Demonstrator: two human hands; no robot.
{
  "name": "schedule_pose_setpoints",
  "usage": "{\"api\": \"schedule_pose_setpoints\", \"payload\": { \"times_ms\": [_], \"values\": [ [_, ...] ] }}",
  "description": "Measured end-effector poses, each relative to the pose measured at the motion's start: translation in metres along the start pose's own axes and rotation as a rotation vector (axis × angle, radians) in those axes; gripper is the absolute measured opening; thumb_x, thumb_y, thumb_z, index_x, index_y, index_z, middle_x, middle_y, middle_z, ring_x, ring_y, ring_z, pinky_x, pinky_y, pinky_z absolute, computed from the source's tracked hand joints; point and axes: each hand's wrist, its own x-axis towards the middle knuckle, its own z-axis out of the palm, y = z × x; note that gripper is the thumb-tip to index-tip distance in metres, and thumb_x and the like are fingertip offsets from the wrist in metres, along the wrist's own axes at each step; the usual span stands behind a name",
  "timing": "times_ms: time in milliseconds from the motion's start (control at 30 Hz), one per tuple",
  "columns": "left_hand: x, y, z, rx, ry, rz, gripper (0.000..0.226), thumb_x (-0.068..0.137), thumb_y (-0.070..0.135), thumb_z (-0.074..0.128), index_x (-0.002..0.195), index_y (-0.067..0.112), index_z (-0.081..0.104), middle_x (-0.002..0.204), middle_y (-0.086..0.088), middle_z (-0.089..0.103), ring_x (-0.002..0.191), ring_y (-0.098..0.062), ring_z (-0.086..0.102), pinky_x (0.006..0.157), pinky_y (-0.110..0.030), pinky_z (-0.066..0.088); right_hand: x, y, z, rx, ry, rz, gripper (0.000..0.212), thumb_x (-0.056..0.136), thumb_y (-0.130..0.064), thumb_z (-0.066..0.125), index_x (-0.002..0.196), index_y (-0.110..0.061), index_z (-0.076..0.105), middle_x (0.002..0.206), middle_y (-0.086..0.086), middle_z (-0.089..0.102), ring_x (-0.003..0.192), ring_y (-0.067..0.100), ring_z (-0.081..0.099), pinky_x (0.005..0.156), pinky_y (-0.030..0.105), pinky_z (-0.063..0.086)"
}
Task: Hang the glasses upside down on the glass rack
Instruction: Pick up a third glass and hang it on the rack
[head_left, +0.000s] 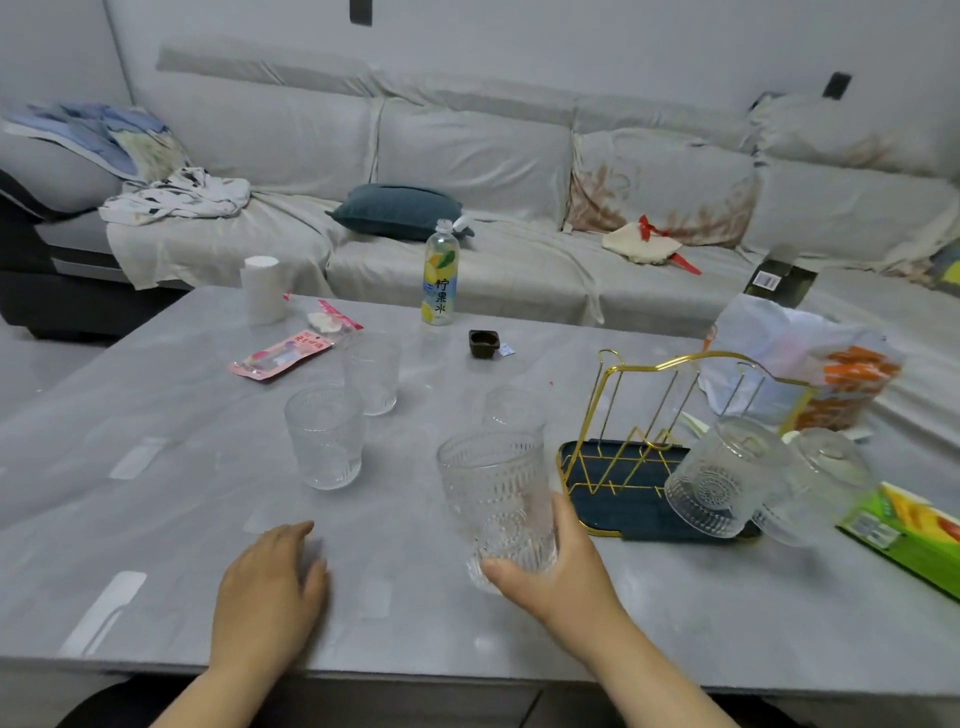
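My right hand grips the lower part of a clear embossed glass, which stands upright just left of the rack. The gold wire glass rack rises from a dark blue tray at the right. Two glasses hang upside down and tilted on its near prongs, one beside the other. Three more upright glasses stand on the grey table: one at the left, one behind it, and one behind the held glass. My left hand rests flat on the table, holding nothing.
A lemon drink bottle, a small dark dish, a white roll and pink packets lie at the far side. A plastic bag and a green box crowd the right edge. A grey sofa runs behind the table.
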Motion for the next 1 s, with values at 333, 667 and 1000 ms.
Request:
{"api": "schedule_pose_setpoints", "payload": {
  "times_ms": [333, 667, 1000],
  "values": [
    [0.029, 0.145, -0.014, -0.455, 0.075, 0.393, 0.027, 0.087, 0.010, 0.044, 0.111, 0.017, 0.054, 0.107, -0.005, 0.065, 0.094, -0.015, 0.053, 0.078, -0.025, 0.035, -0.028, -0.019, -0.113, -0.151, 0.266, -0.033, 0.053, 0.055, -0.020, 0.080, 0.084, -0.039, 0.040, 0.093, -0.023, 0.050, 0.075, -0.024, 0.047, 0.058, -0.002, 0.036],
    [0.087, 0.268, -0.006, -0.236, -0.196, 0.661, 0.033, 0.090, 0.021, 0.040, 0.124, 0.018, 0.044, 0.123, -0.007, 0.059, 0.107, -0.022, 0.055, 0.085, -0.033, 0.042, -0.023, -0.037, -0.176, -0.395, 0.401, -0.058, 0.063, 0.050, -0.024, 0.079, 0.098, -0.035, 0.039, 0.107, -0.006, 0.048, 0.084, -0.004, 0.048, 0.066, -0.001, 0.033],
    [0.104, 0.291, 0.018, -0.149, -0.371, 0.697, 0.026, 0.088, 0.016, 0.047, 0.112, 0.014, 0.057, 0.114, -0.011, 0.064, 0.100, -0.023, 0.058, 0.086, -0.033, 0.043, 0.019, -0.037, -0.167, -0.646, 0.294, -0.084, 0.070, 0.062, -0.024, 0.072, 0.120, -0.022, 0.034, 0.116, -0.001, 0.039, 0.115, 0.018, 0.032, 0.081, 0.016, 0.021]
  ]
}}
